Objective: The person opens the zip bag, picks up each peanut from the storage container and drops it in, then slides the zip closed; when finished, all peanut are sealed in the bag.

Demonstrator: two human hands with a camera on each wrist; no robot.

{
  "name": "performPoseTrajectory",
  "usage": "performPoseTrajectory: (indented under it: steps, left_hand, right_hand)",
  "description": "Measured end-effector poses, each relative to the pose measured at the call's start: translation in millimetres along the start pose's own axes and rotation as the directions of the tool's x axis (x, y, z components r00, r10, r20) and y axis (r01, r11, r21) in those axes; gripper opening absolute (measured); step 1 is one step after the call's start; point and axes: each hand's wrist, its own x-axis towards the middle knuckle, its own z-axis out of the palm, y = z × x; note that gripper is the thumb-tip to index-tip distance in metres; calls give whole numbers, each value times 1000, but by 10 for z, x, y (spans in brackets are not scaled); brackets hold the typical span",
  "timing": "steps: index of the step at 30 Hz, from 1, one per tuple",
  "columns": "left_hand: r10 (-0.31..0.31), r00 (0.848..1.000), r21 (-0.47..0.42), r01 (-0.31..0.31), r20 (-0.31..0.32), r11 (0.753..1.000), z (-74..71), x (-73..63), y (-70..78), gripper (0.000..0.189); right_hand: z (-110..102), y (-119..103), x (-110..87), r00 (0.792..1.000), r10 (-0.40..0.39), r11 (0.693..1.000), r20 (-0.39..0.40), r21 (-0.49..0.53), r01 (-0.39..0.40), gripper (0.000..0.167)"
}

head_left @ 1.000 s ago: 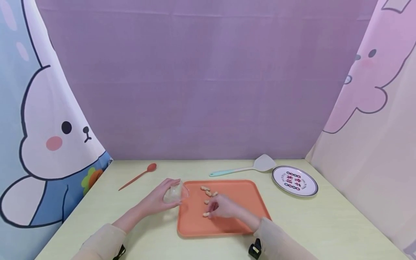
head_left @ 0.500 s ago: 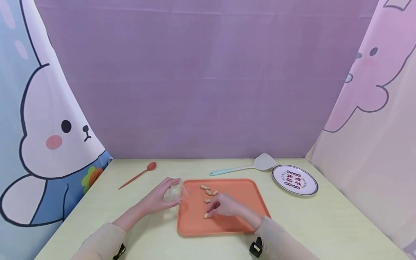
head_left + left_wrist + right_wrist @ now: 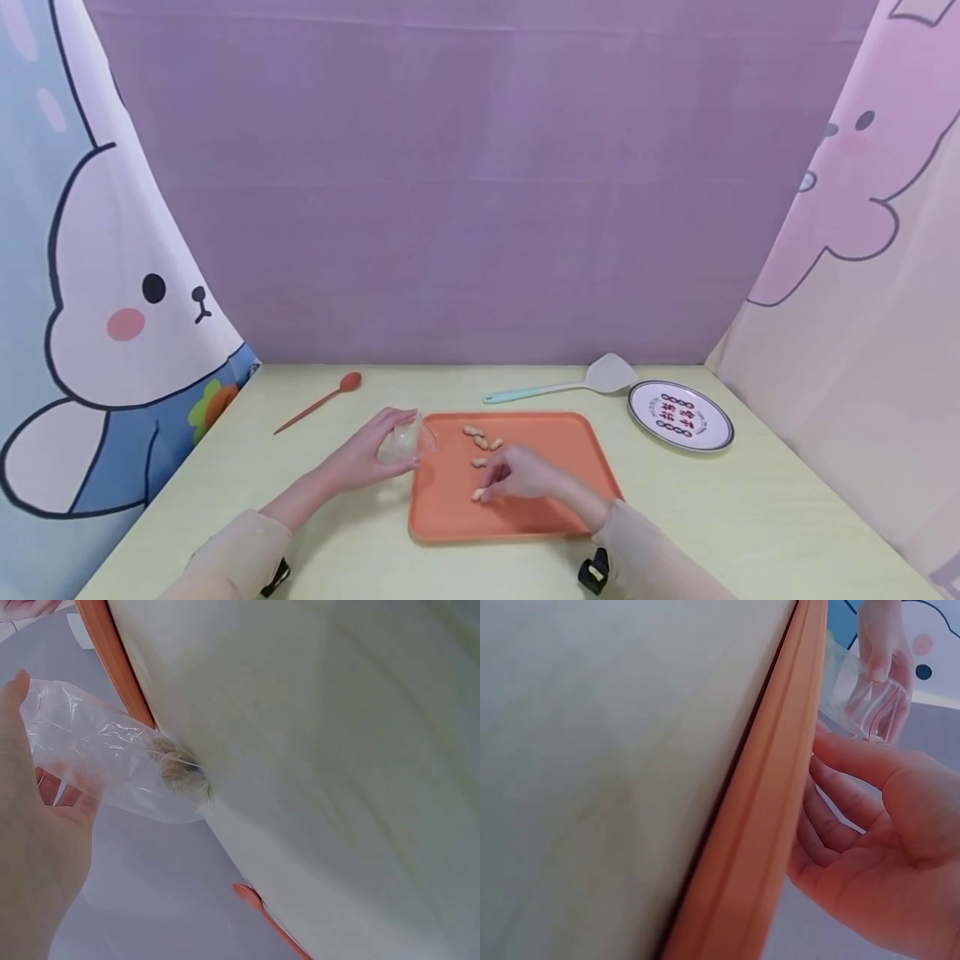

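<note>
In the head view my left hand (image 3: 367,452) grips a clear plastic zip bag (image 3: 399,442) by its mouth, over the left edge of an orange tray (image 3: 444,523). A few brownish peanuts (image 3: 176,766) lie at the bottom of the bag in the left wrist view. My right hand (image 3: 522,473) is low over the tray, thumb and fingers pinching a pale peanut (image 3: 477,495). Several loose peanuts (image 3: 481,442) lie on the tray just beyond those fingers. In the right wrist view the tray's rim hides the fingertips of my right hand (image 3: 885,832) and the peanut.
A red spoon (image 3: 349,382) lies at the back left of the table. Behind the tray is a spatula (image 3: 609,374) with a light blue handle. To its right sits a white plate (image 3: 716,421) with red writing. A purple curtain (image 3: 480,208) hangs at the back.
My right fingers have shifted slightly, and the peanut at their tips has turned and moved a little. My left hand and the bag have stayed almost still.
</note>
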Motion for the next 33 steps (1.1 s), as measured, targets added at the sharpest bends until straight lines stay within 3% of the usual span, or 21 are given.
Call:
performPoseTrajectory:
  steps: [7, 13, 22, 33]
  left_hand:
    - [-15, 1000, 6, 15, 7, 1000, 0, -20, -13, 71]
    - [15, 1000, 6, -15, -7, 1000, 13, -15, -38, 72]
    - [51, 999, 12, -51, -14, 999, 20, -31, -49, 72]
    - [51, 999, -14, -51, 0, 999, 27, 0, -2, 70]
  right_hand:
    - [-39, -43, 24, 998, 5, 999, -67, 40, -2, 9]
    - [-40, -114, 109, 987, 4, 999, -160, 50, 4, 8]
    - [17, -304, 270, 979, 16, 986, -205, 166, 19, 12]
    - [148, -446, 473, 952, -80, 985, -294, 124, 121, 15]
